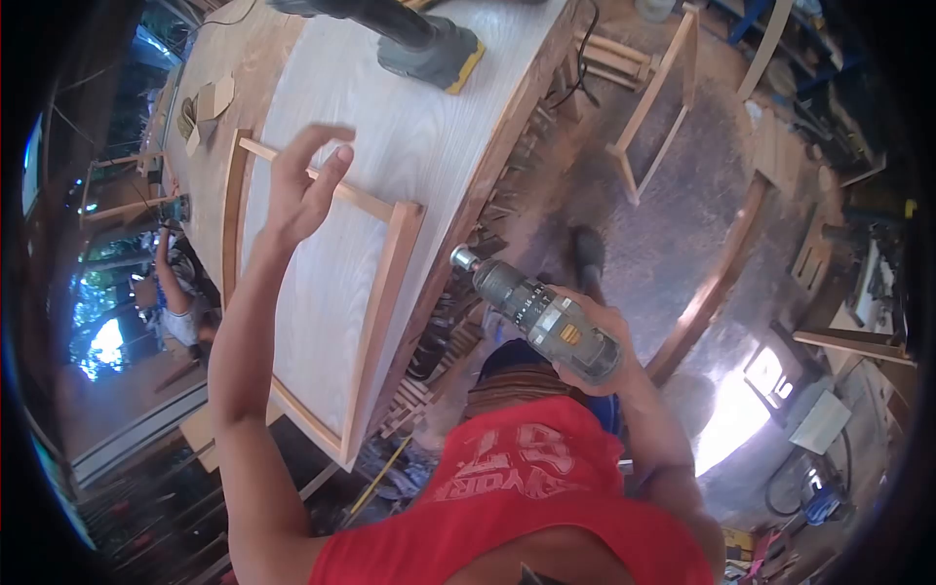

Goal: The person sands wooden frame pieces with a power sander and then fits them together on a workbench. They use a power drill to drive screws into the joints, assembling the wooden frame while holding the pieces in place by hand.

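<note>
My right hand (606,330) is closed around a cordless drill (546,320), held beside the workbench edge with its chuck aimed up and left. Raised above the bench, my left hand (310,187) has its thumb and forefinger apart, and I see nothing between them. Below that hand lies a rectangular wooden frame (380,302) on a pale wood-grain board (317,278). Part of the frame's near rail is hidden behind my left forearm. A second power tool (424,54) with a yellow-edged battery stands farther up the board.
Beyond the frame, cardboard pieces (214,99) lie on the workbench (234,54). Another wooden frame (655,97) stands on the floor to the right. A long timber (717,278) stretches across the floor. At far left, a person (178,302) is by another work area.
</note>
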{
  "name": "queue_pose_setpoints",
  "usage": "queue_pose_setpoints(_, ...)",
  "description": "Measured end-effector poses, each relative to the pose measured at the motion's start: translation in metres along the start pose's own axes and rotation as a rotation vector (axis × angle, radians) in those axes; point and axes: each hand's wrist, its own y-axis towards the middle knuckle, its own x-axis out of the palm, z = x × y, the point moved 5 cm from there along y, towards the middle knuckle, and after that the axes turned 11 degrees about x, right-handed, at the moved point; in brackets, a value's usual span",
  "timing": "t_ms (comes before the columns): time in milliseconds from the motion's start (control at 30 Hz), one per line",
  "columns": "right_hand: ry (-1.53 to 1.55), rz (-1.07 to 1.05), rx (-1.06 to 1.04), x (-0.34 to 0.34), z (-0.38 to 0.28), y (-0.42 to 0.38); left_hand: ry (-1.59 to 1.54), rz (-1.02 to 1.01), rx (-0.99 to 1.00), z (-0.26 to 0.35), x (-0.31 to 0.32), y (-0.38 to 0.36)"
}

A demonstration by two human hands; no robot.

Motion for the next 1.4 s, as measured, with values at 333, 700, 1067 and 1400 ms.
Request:
queue_pose_setpoints(333, 0.239, -0.024, -0.192, 0.028, 0.075, 0.033, 0.218, 0.014, 0.001, -0.042, 0.082, -0.046)
queue_pose_setpoints(700, 0.377, 0.073, 0.045, 0.037, 0.083, 0.023, 0.2, 0.172, 0.071, -0.039, 0.083, -0.053)
queue_pose_setpoints(1067, 0.274, 0.031, 0.121, 0.038, 0.097, 0.026, 0.204, 0.165, 0.148, -0.039, 0.084, -0.052)
queue_pose_setpoints(1400, -0.457, 0.07, -0.191, 0.035, 0.062, 0.039, 0.184, 0.129, 0.144, -0.042, 0.086, -0.052)
